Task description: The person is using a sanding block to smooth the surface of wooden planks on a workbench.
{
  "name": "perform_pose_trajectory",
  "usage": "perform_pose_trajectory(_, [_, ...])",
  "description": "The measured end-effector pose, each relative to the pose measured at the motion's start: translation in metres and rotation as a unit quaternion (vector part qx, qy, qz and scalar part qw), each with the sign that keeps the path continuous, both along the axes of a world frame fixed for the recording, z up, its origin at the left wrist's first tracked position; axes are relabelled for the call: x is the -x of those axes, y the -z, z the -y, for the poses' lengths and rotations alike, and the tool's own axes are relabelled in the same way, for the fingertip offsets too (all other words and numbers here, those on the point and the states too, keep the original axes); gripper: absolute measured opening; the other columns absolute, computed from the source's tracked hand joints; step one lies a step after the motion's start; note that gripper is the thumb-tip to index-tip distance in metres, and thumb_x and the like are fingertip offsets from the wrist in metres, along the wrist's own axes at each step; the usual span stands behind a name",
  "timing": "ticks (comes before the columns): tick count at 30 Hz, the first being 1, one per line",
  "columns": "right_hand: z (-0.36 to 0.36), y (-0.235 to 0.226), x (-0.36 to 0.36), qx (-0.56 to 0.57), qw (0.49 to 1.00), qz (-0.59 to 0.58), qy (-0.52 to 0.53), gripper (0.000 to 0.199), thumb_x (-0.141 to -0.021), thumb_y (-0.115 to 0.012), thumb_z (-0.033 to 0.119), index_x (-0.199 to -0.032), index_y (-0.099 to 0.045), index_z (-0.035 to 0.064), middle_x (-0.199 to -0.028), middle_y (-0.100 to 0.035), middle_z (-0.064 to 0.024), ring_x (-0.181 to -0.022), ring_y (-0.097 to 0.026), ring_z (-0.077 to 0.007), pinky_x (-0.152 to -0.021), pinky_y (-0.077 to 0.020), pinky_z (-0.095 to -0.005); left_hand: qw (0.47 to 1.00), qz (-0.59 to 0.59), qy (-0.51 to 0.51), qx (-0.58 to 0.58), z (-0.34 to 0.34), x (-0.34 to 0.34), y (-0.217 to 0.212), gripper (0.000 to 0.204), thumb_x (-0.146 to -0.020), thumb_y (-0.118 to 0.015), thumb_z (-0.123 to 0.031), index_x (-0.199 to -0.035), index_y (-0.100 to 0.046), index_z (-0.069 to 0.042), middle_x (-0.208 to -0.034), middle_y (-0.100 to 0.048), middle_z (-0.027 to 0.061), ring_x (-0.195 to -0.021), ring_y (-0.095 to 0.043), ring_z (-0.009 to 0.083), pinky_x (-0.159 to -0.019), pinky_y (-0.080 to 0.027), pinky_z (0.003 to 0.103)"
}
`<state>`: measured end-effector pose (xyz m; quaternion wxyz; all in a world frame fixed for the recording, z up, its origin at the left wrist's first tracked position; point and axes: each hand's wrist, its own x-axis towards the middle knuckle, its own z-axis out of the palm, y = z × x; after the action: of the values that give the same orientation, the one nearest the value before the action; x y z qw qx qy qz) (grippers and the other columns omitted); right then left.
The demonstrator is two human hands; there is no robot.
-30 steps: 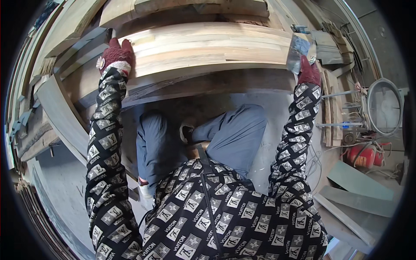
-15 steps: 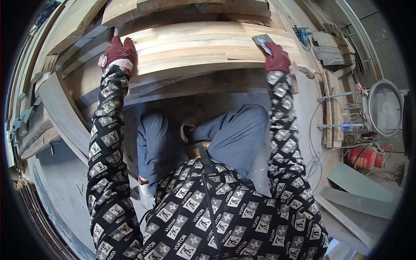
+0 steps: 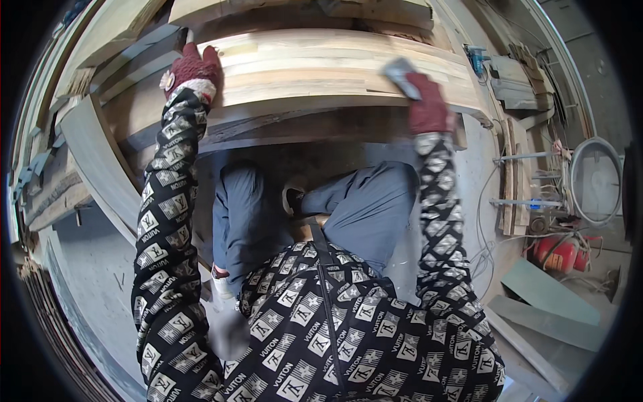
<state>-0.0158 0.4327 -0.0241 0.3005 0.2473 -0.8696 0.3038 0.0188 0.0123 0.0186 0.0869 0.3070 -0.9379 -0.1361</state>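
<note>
A pale wooden panel [image 3: 301, 60], made of joined strips, lies crosswise in front of me on thick timber. My left hand [image 3: 191, 72], in a dark red knit glove with a flower on it, rests at the panel's left end, its thumb and fingers apart. Above the panel's right part, my right hand [image 3: 429, 100], in the same kind of glove, is closed on a small flat grey piece of sandpaper [image 3: 400, 75]. Motion smears that hand, and whether the sandpaper touches the wood I cannot tell.
Stacked boards [image 3: 110, 40] stand at the left and beyond the panel. On the right are a blue power tool [image 3: 476, 59], a round-framed fan [image 3: 596, 181], loose cables and a red machine [image 3: 561, 254]. A blurred grey round shape [image 3: 230, 333] shows beside my left sleeve.
My right hand has shifted slightly toward me with the sandpaper, which has moved a little left. The left hand stays at the panel's end. The blurred grey shape has come into view.
</note>
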Motion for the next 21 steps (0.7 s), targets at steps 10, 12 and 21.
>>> perform_pose_trajectory(10, [0.127, 0.008, -0.016, 0.027, 0.999, -0.028, 0.026, 0.03, -0.08, -0.053, 0.01, -0.105, -0.068, 0.0124, -0.1, -0.067, -0.015, -0.091, -0.061, -0.0354, -0.087, -0.0473, -0.0434, 1.0, -0.003, 0.022, 0.007, -0.012, 0.012, 0.001, 0.057, -0.092, -0.039, -0.049, -0.131, -0.048, -0.008, -0.118, -0.06, 0.0269, -0.112, -0.056, 0.0425, -0.097, -0.041, 0.05])
perform_pose_trajectory(12, [0.179, 0.003, -0.038, -0.017, 0.999, 0.036, -0.018, 0.026, -0.076, -0.06, 0.013, -0.101, -0.067, 0.0125, -0.099, -0.067, -0.0141, -0.092, -0.062, -0.0345, -0.087, -0.0478, -0.0422, 1.0, 0.0, 0.008, -0.001, -0.002, 0.002, 0.001, 0.059, -0.092, -0.038, -0.049, -0.133, -0.046, -0.008, -0.12, -0.058, 0.0272, -0.113, -0.055, 0.0429, -0.099, -0.04, 0.05])
perform_pose_trajectory(21, [0.166, -0.013, -0.021, -0.04, 0.986, 0.068, -0.144, 0.041, -0.068, -0.067, 0.004, -0.108, -0.065, 0.0118, -0.114, -0.064, -0.0122, -0.109, -0.058, -0.0321, -0.097, -0.045, -0.0401, 1.0, -0.013, 0.015, 0.021, -0.008, 0.006, -0.005, 0.054, -0.091, -0.043, -0.047, -0.127, -0.051, -0.007, -0.111, -0.063, 0.0258, -0.106, -0.06, 0.0418, -0.094, -0.044, 0.05])
